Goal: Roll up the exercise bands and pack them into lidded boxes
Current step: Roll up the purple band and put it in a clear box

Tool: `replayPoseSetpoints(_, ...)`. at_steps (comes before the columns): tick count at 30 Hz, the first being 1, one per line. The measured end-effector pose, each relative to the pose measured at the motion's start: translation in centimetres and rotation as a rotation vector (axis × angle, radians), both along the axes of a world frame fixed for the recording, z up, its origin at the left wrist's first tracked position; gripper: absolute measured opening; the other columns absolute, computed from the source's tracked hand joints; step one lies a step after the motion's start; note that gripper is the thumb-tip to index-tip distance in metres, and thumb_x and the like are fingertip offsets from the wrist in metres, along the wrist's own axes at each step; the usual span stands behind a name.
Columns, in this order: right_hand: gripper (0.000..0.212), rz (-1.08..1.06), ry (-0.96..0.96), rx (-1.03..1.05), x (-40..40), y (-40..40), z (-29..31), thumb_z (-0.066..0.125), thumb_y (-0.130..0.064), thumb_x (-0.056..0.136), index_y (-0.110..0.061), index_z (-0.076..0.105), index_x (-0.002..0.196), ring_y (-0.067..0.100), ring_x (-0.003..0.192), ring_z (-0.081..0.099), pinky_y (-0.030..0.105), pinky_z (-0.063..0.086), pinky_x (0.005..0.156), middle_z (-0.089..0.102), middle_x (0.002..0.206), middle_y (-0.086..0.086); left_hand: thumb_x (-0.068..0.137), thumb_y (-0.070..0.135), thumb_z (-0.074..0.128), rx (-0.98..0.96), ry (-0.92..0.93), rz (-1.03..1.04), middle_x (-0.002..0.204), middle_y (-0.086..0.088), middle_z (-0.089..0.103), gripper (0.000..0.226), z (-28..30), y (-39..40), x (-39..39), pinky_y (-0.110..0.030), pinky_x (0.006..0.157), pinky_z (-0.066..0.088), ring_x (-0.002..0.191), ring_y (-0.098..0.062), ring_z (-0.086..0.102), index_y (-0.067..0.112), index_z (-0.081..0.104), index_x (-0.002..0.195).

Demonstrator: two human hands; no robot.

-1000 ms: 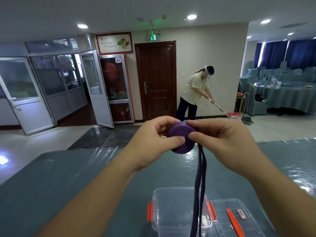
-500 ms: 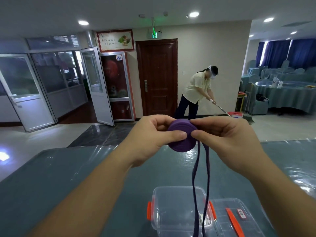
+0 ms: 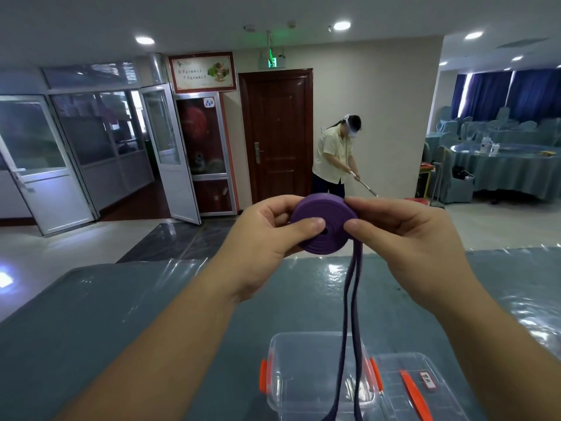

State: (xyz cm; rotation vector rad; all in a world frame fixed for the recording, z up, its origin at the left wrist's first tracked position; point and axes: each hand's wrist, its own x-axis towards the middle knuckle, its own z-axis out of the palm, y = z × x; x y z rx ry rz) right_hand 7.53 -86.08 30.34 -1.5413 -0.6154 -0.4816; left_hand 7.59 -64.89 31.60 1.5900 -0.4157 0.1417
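A purple exercise band is wound into a flat coil that I hold up in front of me above the table. My left hand grips the coil from the left, thumb across its face. My right hand pinches its right edge. Two loose strands of the band hang straight down from the coil, over an open clear plastic box with orange latches near the table's front edge. The box's clear lid with an orange handle lies flat to the right of the box.
The table has a grey-blue cloth under shiny plastic. Beyond it, a person mops the floor by a dark wooden door. Covered dining tables and chairs stand at the far right, glass doors at the left.
The coil has turned in my hands and its flat spiral face now shows more fully. The hanging strands have parted slightly. The person mopping has shifted a little.
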Motion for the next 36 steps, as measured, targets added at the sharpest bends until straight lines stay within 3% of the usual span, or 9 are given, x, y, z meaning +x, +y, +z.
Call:
replayPoseSetpoints(2, 0.036, -0.011, 0.016, -0.014, 0.1, -0.2, -0.1, 0.078, -0.022, 0.075, -0.020, 0.079, 0.111, 0.013, 0.098, 0.078, 0.023, 0.061, 0.088, 0.082, 0.101, -0.006, 0.083, 0.012, 0.078, -0.050, 0.023, 0.005, 0.106, -0.011, 0.080, 0.033, -0.6, -0.2, 0.1, -0.036, 0.088, 0.062, 0.097, -0.024, 0.077, 0.012, 0.072, 0.116)
replayPoseSetpoints(7, 0.028, -0.024, -0.001, -0.155, 0.1, -0.1, 0.2, 0.079, -0.015, 0.081, -0.027, 0.079, 0.106, 0.008, 0.094, 0.078, 0.022, 0.061, 0.086, 0.082, 0.098, -0.011, 0.087, 0.009, 0.080, 0.233, -0.040, 0.008, 0.103, -0.002, 0.080, 0.029, 0.2, 0.5, 0.1, -0.026, 0.084, 0.061, 0.096, -0.016, 0.077, 0.017, 0.075, 0.115)
replayPoseSetpoints(10, 0.033, 0.021, 0.000, -0.004, 0.1, 0.3, -0.1, 0.077, -0.020, 0.077, -0.026, 0.078, 0.109, 0.014, 0.098, 0.078, 0.027, 0.062, 0.089, 0.082, 0.102, -0.006, 0.084, 0.012, 0.079, 0.068, 0.001, -0.018, 0.106, -0.007, 0.080, 0.033, 0.2, 0.3, 0.1, -0.037, 0.091, 0.062, 0.100, -0.023, 0.077, 0.015, 0.074, 0.116)
replayPoseSetpoints(13, 0.042, 0.030, 0.003, -0.042, 0.0, 0.1, -0.3, 0.076, -0.022, 0.078, -0.024, 0.074, 0.120, 0.013, 0.105, 0.077, 0.028, 0.061, 0.093, 0.081, 0.109, -0.008, 0.079, 0.017, 0.080, -0.040, 0.051, -0.033, 0.108, -0.012, 0.079, 0.039, -0.6, 0.0, 0.1, -0.047, 0.097, 0.059, 0.102, -0.028, 0.077, 0.013, 0.072, 0.117)
replayPoseSetpoints(18, 0.037, 0.012, 0.007, -0.267, 0.0, -0.3, -0.1, 0.076, -0.018, 0.084, -0.027, 0.075, 0.120, 0.007, 0.103, 0.076, 0.026, 0.061, 0.091, 0.080, 0.107, -0.014, 0.085, 0.012, 0.083, 0.295, -0.035, -0.013, 0.104, 0.003, 0.080, 0.032, 0.2, 0.8, 0.0, -0.026, 0.085, 0.061, 0.098, -0.014, 0.076, 0.023, 0.074, 0.115)
replayPoseSetpoints(22, 0.029, -0.026, -0.030, -0.034, -0.2, 0.5, 0.1, 0.079, -0.024, 0.074, -0.026, 0.077, 0.103, 0.012, 0.093, 0.079, 0.022, 0.061, 0.084, 0.082, 0.097, -0.009, 0.081, 0.012, 0.081, 0.094, -0.005, -0.023, 0.105, -0.005, 0.081, 0.033, 0.1, 0.2, -0.1, -0.030, 0.086, 0.062, 0.098, -0.019, 0.077, 0.020, 0.075, 0.113)
replayPoseSetpoints(26, 0.034, -0.007, 0.011, 0.007, -0.2, 0.4, -0.1, 0.078, -0.021, 0.077, -0.026, 0.077, 0.111, 0.013, 0.100, 0.078, 0.025, 0.061, 0.089, 0.082, 0.104, -0.007, 0.074, 0.017, 0.079, -0.155, 0.057, -0.028, 0.110, -0.013, 0.079, 0.043, -1.1, -0.3, 0.3, -0.037, 0.089, 0.062, 0.101, -0.026, 0.076, 0.012, 0.073, 0.116)
replayPoseSetpoints(32, 0.034, -0.075, 0.010, -0.235, -0.3, -0.3, 0.2, 0.078, -0.011, 0.087, -0.035, 0.076, 0.110, 0.006, 0.099, 0.076, 0.027, 0.062, 0.090, 0.080, 0.103, -0.017, 0.085, 0.009, 0.083, 0.224, -0.056, 0.046, 0.105, 0.001, 0.080, 0.035, -0.3, 0.2, 0.0, -0.032, 0.089, 0.062, 0.099, -0.016, 0.077, 0.022, 0.073, 0.116)
replayPoseSetpoints(36, 0.029, -0.007, 0.000, -0.075, -0.7, -0.1, 0.2, 0.078, -0.017, 0.079, -0.027, 0.078, 0.106, 0.011, 0.095, 0.078, 0.022, 0.062, 0.085, 0.082, 0.098, -0.010, 0.085, 0.011, 0.081, 0.189, -0.034, -0.010, 0.106, -0.002, 0.080, 0.034, 0.2, 0.8, -0.4, -0.031, 0.088, 0.062, 0.100, -0.018, 0.077, 0.021, 0.074, 0.117)
